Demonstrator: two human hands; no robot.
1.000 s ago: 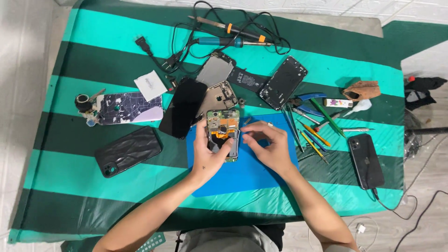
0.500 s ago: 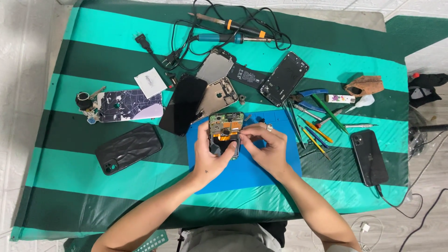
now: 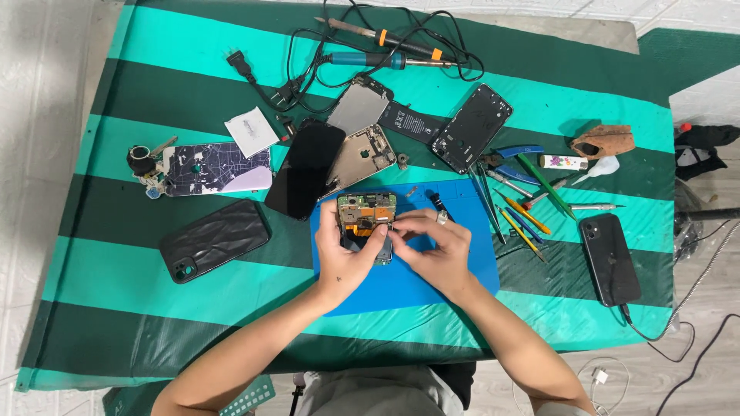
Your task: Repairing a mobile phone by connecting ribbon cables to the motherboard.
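Opened phone [image 3: 365, 219]: long axis pointing away from me, over blue mat [image 3: 462, 262]; my left hand [image 3: 347, 258] fingers clamped on it, right hand [image 3: 432, 245] fingers pinched together at its edge.

The opened phone [image 3: 365, 219] lies flat on the blue work mat [image 3: 470, 273], near the mat's upper left part, its long side running away from the person. Its back is off, so the inside faces up: a green circuit board with orange patches fills the upper part, and a darker section sits below. The lower end is hidden, so its shape there cannot be told.
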